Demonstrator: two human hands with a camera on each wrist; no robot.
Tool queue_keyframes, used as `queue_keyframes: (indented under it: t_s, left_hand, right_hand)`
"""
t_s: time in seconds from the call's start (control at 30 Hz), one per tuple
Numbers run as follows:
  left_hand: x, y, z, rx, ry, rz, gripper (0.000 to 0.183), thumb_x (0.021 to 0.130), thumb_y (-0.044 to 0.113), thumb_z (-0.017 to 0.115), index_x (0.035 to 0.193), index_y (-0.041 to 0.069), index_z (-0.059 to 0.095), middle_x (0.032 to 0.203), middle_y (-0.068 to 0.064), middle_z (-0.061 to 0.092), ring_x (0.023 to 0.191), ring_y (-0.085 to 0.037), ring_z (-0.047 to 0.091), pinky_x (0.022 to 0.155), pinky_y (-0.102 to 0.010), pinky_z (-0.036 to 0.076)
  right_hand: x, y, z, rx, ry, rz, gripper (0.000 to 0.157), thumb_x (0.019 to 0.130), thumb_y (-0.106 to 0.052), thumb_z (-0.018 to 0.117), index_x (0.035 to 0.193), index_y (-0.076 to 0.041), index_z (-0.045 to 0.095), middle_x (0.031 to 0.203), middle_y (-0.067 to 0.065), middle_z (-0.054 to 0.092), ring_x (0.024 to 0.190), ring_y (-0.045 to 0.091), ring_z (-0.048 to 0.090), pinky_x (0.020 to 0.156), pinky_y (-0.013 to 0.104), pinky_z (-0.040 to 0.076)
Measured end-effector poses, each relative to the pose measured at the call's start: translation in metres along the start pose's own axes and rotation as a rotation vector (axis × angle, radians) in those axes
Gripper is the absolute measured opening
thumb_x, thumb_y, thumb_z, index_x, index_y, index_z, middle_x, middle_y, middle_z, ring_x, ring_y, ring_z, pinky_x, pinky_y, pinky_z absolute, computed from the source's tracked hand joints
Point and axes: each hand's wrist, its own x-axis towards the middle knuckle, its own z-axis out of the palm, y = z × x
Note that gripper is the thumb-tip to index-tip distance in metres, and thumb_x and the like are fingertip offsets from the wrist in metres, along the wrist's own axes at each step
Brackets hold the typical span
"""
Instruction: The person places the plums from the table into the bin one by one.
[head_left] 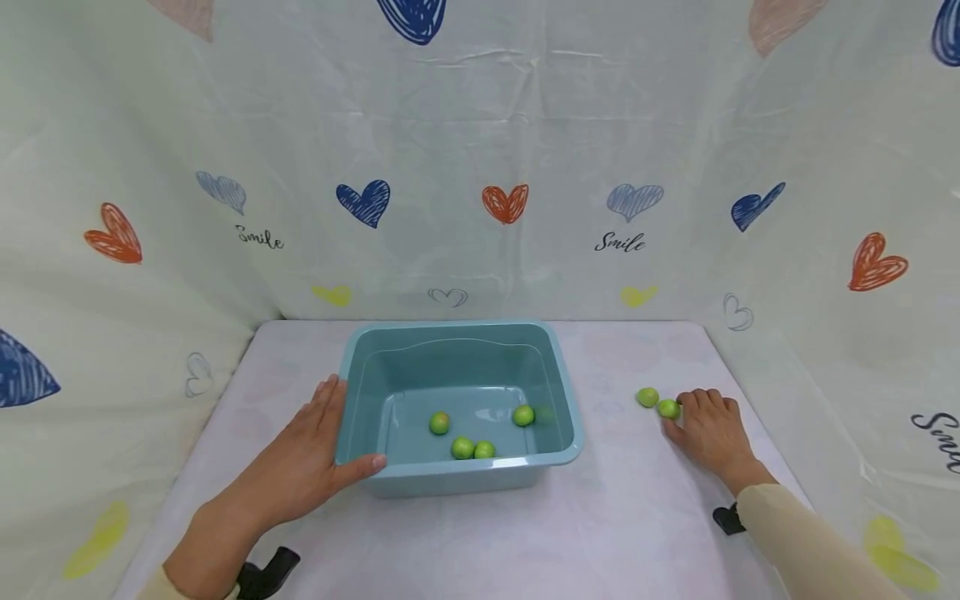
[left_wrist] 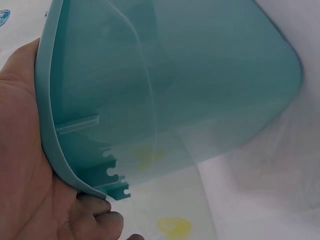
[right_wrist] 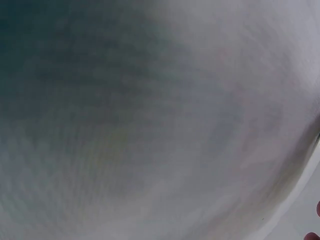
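My left hand point(head_left: 303, 454) rests against the near left corner of a blue-green plastic basin point(head_left: 450, 482). Its fingers lie straight along the basin's left side, and the thumb sits on the front rim. In the left wrist view, the palm presses the rim of the basin point(left_wrist: 44, 115). Off to the right, my right hand point(head_left: 712, 429) pinches a small round green fruit point(head_left: 669, 408) between thumb and forefinger, low over the table. A second green fruit point(head_left: 648, 397) lies just left of it. The right wrist view is mostly blurred, with fingertips point(right_wrist: 312, 236) at its lower right edge.
Several green fruits lie on the basin floor, among them one with a brownish patch point(head_left: 439, 422) and one on the right point(head_left: 523, 415). A pale cloth covers the table point(head_left: 480, 550). Behind and beside it hangs a light curtain point(head_left: 450, 125) printed with hearts.
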Motion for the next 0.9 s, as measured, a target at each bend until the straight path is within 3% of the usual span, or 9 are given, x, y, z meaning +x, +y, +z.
queue_keyframes:
  t_s: [0.43,0.9]
  left_hand:
    - [-0.001,0.001,0.001,0.013,0.010,0.016,0.126,0.091,0.077,0.063,0.165,-0.010,0.009,0.173,-0.032,0.012,0.156,-0.055,0.024,0.118,-0.073,0.032]
    - [-0.001,0.002,0.002,0.017,0.006,0.015,0.126,0.091,0.078,0.061,0.165,-0.009,0.008,0.173,-0.032,0.012,0.154,-0.058,0.026,0.113,-0.075,0.038]
  right_hand:
    - [0.003,0.002,-0.004,0.003,0.000,0.031,0.044,0.086,-0.029,0.076,0.107,0.006,0.057,0.095,0.019,0.058,0.094,0.042,0.051,0.082,0.060,0.042]
    - [0.010,0.012,-0.007,0.016,0.198,-0.095,0.043,0.082,-0.032,0.070,0.102,0.004,0.059,0.089,0.018,0.059,0.087,0.039,0.051,0.076,0.053,0.041]
